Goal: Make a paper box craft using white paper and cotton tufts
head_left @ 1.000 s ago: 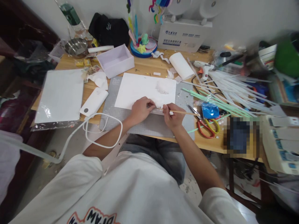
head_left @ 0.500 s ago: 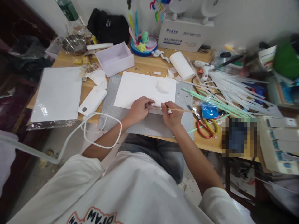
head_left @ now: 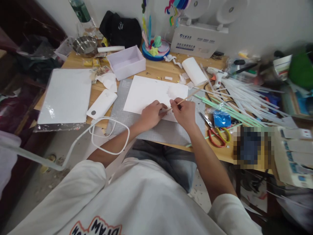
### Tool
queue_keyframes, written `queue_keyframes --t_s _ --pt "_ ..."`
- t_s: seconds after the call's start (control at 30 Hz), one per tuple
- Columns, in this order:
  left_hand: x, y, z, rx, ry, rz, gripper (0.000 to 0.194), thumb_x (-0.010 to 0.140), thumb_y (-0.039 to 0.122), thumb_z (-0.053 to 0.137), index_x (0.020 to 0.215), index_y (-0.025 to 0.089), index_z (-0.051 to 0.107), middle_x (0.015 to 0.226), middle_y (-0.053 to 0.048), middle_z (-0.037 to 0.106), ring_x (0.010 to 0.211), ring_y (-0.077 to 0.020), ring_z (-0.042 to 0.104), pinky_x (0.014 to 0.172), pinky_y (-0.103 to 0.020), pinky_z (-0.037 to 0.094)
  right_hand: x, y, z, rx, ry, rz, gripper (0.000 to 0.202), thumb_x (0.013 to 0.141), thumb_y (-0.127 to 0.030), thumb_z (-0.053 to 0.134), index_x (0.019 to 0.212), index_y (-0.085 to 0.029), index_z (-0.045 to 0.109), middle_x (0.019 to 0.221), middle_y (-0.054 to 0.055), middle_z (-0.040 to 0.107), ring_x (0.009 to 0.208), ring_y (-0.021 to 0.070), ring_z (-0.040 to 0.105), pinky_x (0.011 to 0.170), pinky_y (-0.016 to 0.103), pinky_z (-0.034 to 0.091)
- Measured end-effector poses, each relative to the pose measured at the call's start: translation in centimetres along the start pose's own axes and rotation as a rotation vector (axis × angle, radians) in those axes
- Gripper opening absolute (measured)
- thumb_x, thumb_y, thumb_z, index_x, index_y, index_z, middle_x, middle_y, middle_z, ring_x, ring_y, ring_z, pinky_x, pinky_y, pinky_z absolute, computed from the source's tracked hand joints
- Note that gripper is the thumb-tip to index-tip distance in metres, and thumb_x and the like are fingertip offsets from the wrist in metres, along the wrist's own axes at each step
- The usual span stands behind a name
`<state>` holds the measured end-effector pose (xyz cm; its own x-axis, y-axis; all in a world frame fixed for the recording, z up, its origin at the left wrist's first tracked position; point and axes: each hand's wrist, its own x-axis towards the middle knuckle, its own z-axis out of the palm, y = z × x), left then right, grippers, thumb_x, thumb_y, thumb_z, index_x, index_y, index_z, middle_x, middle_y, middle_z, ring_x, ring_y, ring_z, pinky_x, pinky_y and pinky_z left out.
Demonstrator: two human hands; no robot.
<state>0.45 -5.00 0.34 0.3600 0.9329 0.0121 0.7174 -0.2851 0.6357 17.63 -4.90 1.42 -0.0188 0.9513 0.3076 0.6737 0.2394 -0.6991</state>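
A thin wooden stick (head_left: pixel 187 98) slants up to the right over a white sheet (head_left: pixel 151 93). My right hand (head_left: pixel 184 111) is closed on its middle part. The stick's lower end meets the fingertips of my left hand (head_left: pixel 153 115), which are pressed together; whatever else they pinch is too small to make out. On the sheet, just beyond my right fingers, lies a patch of white fluffy material (head_left: pixel 173 91). The sheet rests on a grey cutting mat (head_left: pixel 116 112).
Scissors (head_left: pixel 215 132), a blue packet (head_left: pixel 222 118) and green and white sticks (head_left: pixel 249 94) lie to the right. Behind are a lilac box (head_left: pixel 127 67), a paper roll (head_left: pixel 194 71) and a glue gun (head_left: pixel 218 76). A white device (head_left: pixel 102 103) and bagged sheets (head_left: pixel 66 96) lie left.
The stick has gone from nearly level to slanting up to the right. My right hand has turned with it. The whole view has shifted slightly.
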Motion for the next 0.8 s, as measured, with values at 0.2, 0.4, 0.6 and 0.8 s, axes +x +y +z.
queue_keyframes --t_s 0.2,0.4,0.6,0.8 --pt "1.1 -0.4 -0.5 -0.07 -0.029 -0.012 0.017 0.089 0.029 0.069 0.104 0.023 0.076 0.099 -0.005 0.07 0.088 -0.0185 0.066 0.077 -0.031 0.045 -2.7 1.2 -1.0 0.249 0.217 0.112 0.045 0.098 -0.051 0.053 0.064 -0.021 0.059 0.051 -0.003 0.055 0.047 0.0108 0.05 0.052 0.027 0.035" --pt "3.0 -1.4 -0.6 -0.205 -0.082 0.035 0.013 0.084 0.023 0.071 0.094 0.019 0.078 0.084 -0.002 0.074 0.077 -0.0147 0.065 0.072 -0.027 0.043 -3.5 0.7 -0.5 0.242 0.098 0.038 0.042 0.096 -0.049 0.057 0.065 -0.02 0.061 0.056 -0.001 0.063 0.051 0.0105 0.055 0.054 0.026 0.039" --pt "3.6 -1.6 -1.3 -0.209 -0.149 0.05 0.013 0.083 0.022 0.071 0.092 0.017 0.079 0.078 -0.003 0.075 0.071 -0.0133 0.065 0.07 -0.026 0.043 -3.0 1.1 0.3 0.279 0.101 0.048 0.042 0.094 -0.05 0.059 0.066 -0.02 0.062 0.058 0.0 0.064 0.052 0.0108 0.056 0.054 0.025 0.04" --pt "8.5 -0.6 -3.2 -0.086 -0.026 0.174 0.018 0.087 0.024 0.066 0.097 0.018 0.08 0.088 -0.005 0.076 0.08 -0.0152 0.065 0.079 -0.029 0.046 -3.0 2.4 1.0 0.359 0.12 0.152 0.041 0.094 -0.052 0.061 0.067 -0.02 0.063 0.055 -0.002 0.062 0.048 0.0096 0.051 0.052 0.025 0.037"
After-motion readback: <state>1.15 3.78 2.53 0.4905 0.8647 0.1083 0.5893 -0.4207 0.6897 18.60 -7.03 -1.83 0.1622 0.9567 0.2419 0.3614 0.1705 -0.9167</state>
